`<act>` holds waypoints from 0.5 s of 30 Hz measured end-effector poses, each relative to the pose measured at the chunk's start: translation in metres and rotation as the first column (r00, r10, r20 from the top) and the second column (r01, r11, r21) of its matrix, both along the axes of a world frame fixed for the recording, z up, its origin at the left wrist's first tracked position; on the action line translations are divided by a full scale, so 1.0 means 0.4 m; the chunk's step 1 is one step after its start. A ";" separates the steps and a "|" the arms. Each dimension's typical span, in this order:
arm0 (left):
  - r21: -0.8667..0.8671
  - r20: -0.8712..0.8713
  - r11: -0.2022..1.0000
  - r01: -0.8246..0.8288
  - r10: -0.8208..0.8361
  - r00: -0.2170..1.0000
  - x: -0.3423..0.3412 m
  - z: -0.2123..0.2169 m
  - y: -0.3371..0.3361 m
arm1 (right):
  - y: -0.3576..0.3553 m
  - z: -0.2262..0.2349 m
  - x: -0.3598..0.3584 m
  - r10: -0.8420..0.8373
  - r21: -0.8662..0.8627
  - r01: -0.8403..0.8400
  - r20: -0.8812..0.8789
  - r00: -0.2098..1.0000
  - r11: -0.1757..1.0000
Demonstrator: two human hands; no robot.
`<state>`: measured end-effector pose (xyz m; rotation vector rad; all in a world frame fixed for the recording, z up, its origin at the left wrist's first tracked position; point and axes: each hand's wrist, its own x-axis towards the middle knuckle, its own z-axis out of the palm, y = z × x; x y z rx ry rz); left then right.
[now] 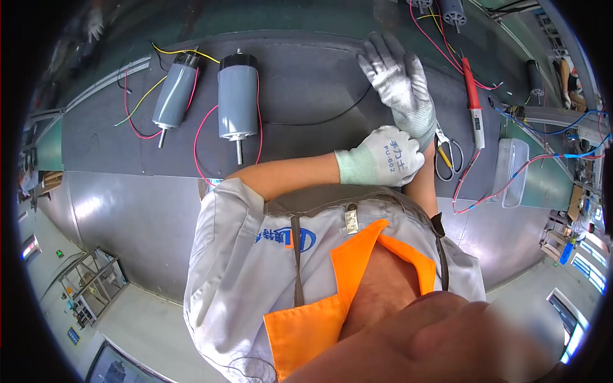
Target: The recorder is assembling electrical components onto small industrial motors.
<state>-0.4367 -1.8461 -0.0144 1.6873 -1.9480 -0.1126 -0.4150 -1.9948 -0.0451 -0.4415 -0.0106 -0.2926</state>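
Both my hands wear light knitted gloves with grey-coated palms. My right hand [396,80] is raised above the dark table mat, palm showing, fingers stretched out, holding nothing. Across its wrist lies my left hand [386,156], fingers closed on the cuff [416,126] of the right glove; its fingertips are partly hidden. To the left, a grey cylindrical motor [237,99] with a black end cap lies with its shaft toward me. Beside it rests a second grey motor [175,96], slightly tilted. Red, yellow and black wires trail from them.
Right of my hands lie scissors [454,163] and a red-and-white probe [473,102] on a cable. A clear plastic tray [512,172] stands near the right edge, crossed by a red and blue cable [543,158]. More motors [453,11] sit at the far right.
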 end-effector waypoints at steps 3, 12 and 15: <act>0.038 -0.011 0.999 0.009 -0.008 1.000 0.007 0.005 0.003 | 0.030 0.016 -0.016 -0.036 0.037 0.036 0.007 0.999 0.999; -0.278 -0.265 0.950 -0.142 0.066 0.962 0.022 -0.007 -0.001 | 0.037 0.027 -0.010 -0.476 -0.590 0.369 -0.029 0.879 0.718; -0.289 -0.233 0.950 -0.121 0.053 0.971 0.024 0.050 -0.059 | -0.026 0.074 -0.006 -0.658 -0.917 0.309 0.072 0.750 0.253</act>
